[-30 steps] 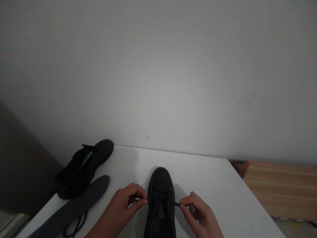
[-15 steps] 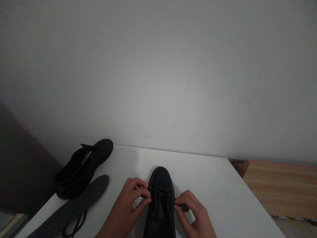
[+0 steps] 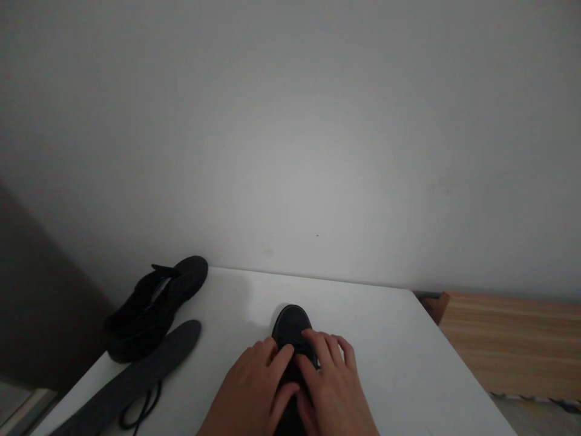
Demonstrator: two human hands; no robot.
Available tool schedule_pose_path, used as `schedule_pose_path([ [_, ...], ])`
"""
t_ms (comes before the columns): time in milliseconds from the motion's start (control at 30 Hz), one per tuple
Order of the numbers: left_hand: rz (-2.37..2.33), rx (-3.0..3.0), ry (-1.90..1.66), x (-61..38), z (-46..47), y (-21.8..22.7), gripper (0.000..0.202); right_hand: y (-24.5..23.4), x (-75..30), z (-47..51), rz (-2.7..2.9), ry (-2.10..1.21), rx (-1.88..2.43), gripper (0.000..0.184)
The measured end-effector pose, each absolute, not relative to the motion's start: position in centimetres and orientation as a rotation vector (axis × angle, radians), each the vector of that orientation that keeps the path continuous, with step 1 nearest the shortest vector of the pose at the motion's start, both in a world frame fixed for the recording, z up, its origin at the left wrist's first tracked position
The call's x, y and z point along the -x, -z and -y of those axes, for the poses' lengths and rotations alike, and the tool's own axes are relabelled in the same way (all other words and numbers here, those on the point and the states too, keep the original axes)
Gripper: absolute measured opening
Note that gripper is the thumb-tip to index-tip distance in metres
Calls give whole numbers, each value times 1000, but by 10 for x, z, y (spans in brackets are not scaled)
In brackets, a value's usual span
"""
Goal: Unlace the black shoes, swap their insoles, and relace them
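Note:
A black lace-up shoe [image 3: 290, 321] stands on the white table [image 3: 390, 351], toe pointing away from me. Both my hands lie over its laced top, meeting in the middle. My left hand [image 3: 254, 387] covers the left side, fingers bent inward over the laces. My right hand [image 3: 331, 381] covers the right side, fingers curled toward the left hand. The lace ends are hidden under my fingers, so I cannot see what each hand grips.
A second black shoe [image 3: 154, 306] lies at the table's far left corner, beside a dark insole [image 3: 136, 378] and a loose black lace [image 3: 140, 409]. A wooden surface [image 3: 512, 345] sits to the right. A plain grey wall rises behind.
My hands were apart, each pinching a lace end pulled out sideways. They have come together over the middle of the shoe and now cover the laces.

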State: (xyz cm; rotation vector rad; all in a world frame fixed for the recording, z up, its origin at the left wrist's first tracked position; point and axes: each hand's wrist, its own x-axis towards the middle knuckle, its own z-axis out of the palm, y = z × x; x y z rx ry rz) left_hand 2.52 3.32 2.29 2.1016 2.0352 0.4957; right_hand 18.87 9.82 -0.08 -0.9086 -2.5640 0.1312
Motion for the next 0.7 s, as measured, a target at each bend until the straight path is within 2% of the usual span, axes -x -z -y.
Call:
schedule_pose_path([
  [167, -2131, -2033, -117, -44, -44, -45, 39, -15, -162, -97, 2680, -3, 1128, 21],
  [267, -2140, -2004, -87, -48, -48, -51, 41, -21, -157, -94, 2756, -8, 1093, 29],
  [367, -2153, -2038, -137, -47, -48, -52, 37, -21, -163, -93, 2665, -192, 1042, 32],
  [533, -2139, -2108, -442, -40, -45, -60, 27, -31, -178, -94, 2305, -554, 954, 26],
  [700, -1889, -1981, -1279, -27, -35, -89, 19, -65, -188, -95, 1896, -877, 729, 16],
])
